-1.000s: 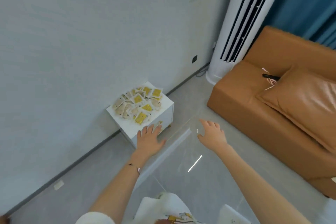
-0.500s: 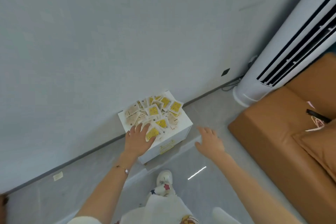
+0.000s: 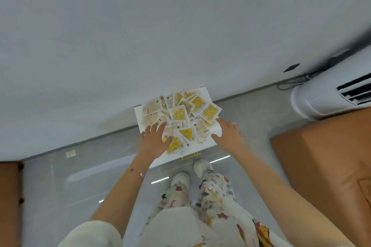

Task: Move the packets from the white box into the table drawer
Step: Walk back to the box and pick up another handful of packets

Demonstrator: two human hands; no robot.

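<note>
A white box (image 3: 208, 96) stands on the floor against the wall, its top covered by several white and yellow packets (image 3: 179, 113). My left hand (image 3: 153, 141) lies flat, fingers spread, on the packets at the box's near left corner. Over the near right edge, my right hand (image 3: 227, 133) reaches with fingers apart and its fingertips touch the packets there. Neither hand has closed around a packet. No table drawer shows in this view.
A tall white air conditioner (image 3: 329, 96) stands at the right by the wall, with an orange sofa (image 3: 325, 162) in front of it. My feet in white shoes (image 3: 190, 174) are just before the box. A brown piece of furniture (image 3: 9, 196) fills the lower left edge.
The view tilted down and I stepped up to the box. My left hand slid further onto the packets; my right hand came from beside the box onto its right edge.
</note>
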